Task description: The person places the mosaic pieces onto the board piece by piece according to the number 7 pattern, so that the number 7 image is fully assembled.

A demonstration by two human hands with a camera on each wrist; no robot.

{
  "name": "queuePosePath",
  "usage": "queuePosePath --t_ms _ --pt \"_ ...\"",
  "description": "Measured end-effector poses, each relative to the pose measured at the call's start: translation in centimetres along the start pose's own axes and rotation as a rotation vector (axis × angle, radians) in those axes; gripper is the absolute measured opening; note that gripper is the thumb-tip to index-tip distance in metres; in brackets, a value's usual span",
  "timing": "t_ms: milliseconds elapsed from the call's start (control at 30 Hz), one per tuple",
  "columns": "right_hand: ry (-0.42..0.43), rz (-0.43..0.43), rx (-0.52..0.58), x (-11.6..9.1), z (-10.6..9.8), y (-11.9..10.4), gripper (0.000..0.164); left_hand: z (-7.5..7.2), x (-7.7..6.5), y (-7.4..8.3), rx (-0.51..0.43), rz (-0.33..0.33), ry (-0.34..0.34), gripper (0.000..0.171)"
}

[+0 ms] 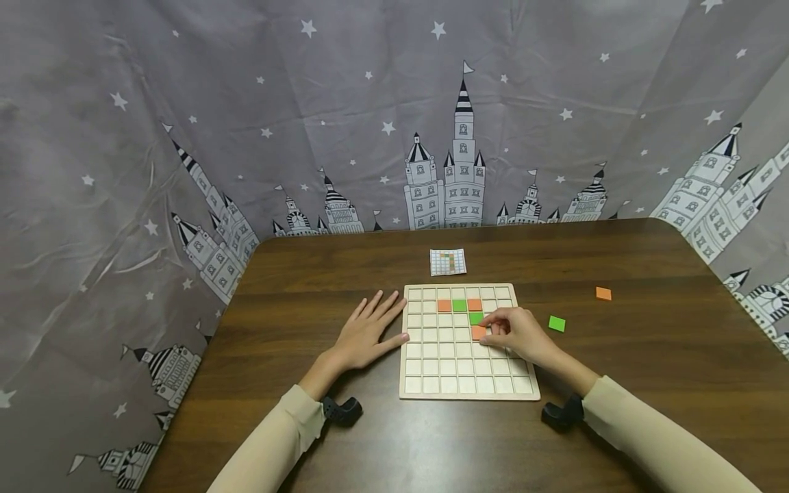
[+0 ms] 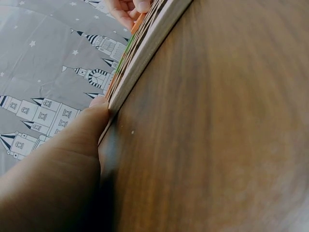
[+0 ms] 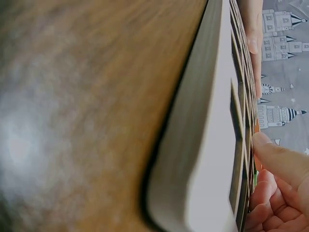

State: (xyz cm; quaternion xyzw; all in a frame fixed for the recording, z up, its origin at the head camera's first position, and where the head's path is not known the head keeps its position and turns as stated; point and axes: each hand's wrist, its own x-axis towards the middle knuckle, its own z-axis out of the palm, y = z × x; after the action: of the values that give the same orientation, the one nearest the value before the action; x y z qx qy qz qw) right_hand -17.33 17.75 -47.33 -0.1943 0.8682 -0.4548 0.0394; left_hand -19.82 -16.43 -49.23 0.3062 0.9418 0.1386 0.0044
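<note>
A pale wooden grid board (image 1: 439,386) lies on the table with square cells. Its upper part holds an orange tile (image 1: 444,305), a green tile (image 1: 459,305) and another orange tile (image 1: 474,305) in a row, with a second green tile (image 1: 477,318) below the last. Under that green tile, my right hand (image 1: 518,334) pinches an orange square tile (image 1: 478,333) between thumb and fingers; in the left wrist view this tile (image 2: 138,22) looks tilted at the board's surface. My left hand (image 1: 364,334) lies with spread fingers, its thumb and fingertips touching the board's left edge.
A small printed grid card (image 1: 448,262) with a coloured pattern lies behind the board. To the board's right are a loose green tile (image 1: 557,323) and a loose orange tile (image 1: 603,294). A grey castle-print cloth (image 1: 370,137) hangs behind the brown wooden table (image 1: 320,267).
</note>
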Motion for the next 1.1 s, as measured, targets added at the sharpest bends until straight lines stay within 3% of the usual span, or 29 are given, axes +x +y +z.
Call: queuePosePath --t_ms 533,833,1100 --pt "0.002 0.013 0.032 0.0 -0.3 -0.2 0.025 0.0 0.0 0.0 -0.007 -0.005 -0.003 0.073" --pt "0.089 0.036 0.113 -0.5 -2.3 -0.6 0.029 0.0 0.1 -0.1 -0.007 -0.003 0.009 0.074" --pt "0.187 0.079 0.077 -1.7 -4.7 -0.3 0.031 0.0 0.1 0.0 -0.017 -0.006 -0.002 0.073"
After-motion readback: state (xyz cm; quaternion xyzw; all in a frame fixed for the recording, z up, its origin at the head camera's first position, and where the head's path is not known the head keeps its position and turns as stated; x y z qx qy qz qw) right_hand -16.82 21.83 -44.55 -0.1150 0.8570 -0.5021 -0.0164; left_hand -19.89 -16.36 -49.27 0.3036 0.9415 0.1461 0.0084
